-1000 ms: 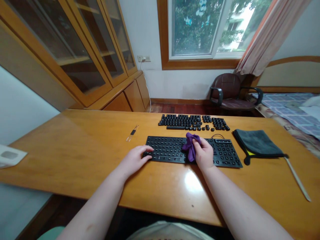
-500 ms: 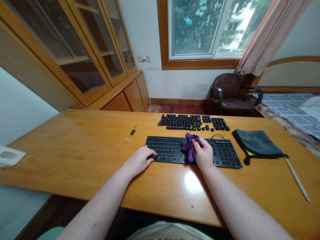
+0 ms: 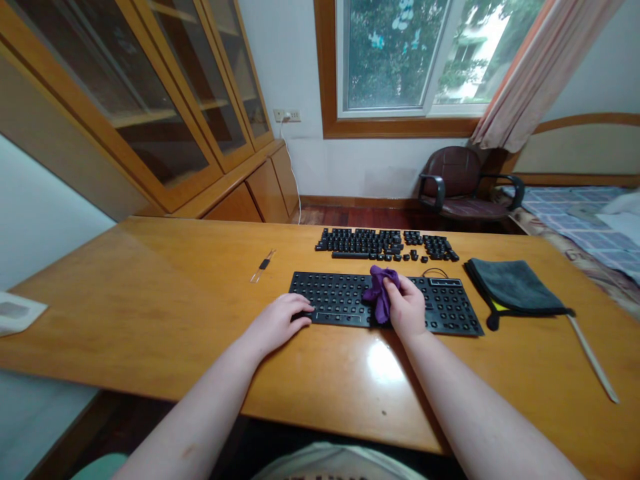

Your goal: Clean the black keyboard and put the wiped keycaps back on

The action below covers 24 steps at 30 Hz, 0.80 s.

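Observation:
A black keyboard (image 3: 335, 293) with its keycaps off lies flat on the desk, rows of bare key sockets showing. My left hand (image 3: 277, 323) grips its near left corner, fingers over the top and thumb along the front edge. Bunched in my right hand (image 3: 409, 310) is a purple cloth (image 3: 381, 293), pinched between thumb and fingers and pressed onto the keyboard right of its middle. The cloth and hand hide that part of the sockets. Behind the keyboard the loose black keycaps (image 3: 360, 240) are laid out in keyboard order.
A folded dark grey cloth (image 3: 517, 287) lies right of the keyboard, a pale thin strip (image 3: 593, 360) beside it. To the left is a small wire keycap puller (image 3: 264, 265). A white object (image 3: 20, 313) rests at the desk's (image 3: 150, 300) left end. An armchair (image 3: 457, 180) stands beyond.

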Motion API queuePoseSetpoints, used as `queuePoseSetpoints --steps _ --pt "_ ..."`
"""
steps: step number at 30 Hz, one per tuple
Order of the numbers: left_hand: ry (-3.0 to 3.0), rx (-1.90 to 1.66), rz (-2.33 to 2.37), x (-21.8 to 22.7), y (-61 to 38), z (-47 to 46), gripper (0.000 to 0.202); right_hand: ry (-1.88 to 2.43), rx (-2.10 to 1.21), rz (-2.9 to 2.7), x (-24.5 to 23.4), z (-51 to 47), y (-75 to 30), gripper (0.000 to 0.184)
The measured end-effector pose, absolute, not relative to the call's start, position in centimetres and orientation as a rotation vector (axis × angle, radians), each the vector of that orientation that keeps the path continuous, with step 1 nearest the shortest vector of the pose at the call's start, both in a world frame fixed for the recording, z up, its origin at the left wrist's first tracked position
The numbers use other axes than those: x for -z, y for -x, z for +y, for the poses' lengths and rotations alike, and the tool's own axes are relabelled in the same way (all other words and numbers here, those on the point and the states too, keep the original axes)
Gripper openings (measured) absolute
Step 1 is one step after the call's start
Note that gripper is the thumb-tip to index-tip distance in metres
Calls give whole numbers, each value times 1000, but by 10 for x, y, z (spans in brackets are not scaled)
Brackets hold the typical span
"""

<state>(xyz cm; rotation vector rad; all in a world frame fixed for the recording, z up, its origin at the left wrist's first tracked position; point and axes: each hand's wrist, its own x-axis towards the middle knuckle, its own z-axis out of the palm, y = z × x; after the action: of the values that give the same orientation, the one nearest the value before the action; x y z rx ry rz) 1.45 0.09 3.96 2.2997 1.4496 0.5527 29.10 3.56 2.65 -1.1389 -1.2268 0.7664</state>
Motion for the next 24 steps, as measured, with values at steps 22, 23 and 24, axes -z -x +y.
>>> queuePoseSetpoints --steps 22,23,24 --pt "-2340 -460 1597 -50 -20 1 32 1147 -759 -1235 -25 36 -291 24" --pt "-2375 -448 1578 -55 -21 4 29 1149 -759 -1235 -26 36 -291 24" --pt "-2406 -436 1555 -60 -23 8 27 1150 -762 -1235 -26 36 -291 24"
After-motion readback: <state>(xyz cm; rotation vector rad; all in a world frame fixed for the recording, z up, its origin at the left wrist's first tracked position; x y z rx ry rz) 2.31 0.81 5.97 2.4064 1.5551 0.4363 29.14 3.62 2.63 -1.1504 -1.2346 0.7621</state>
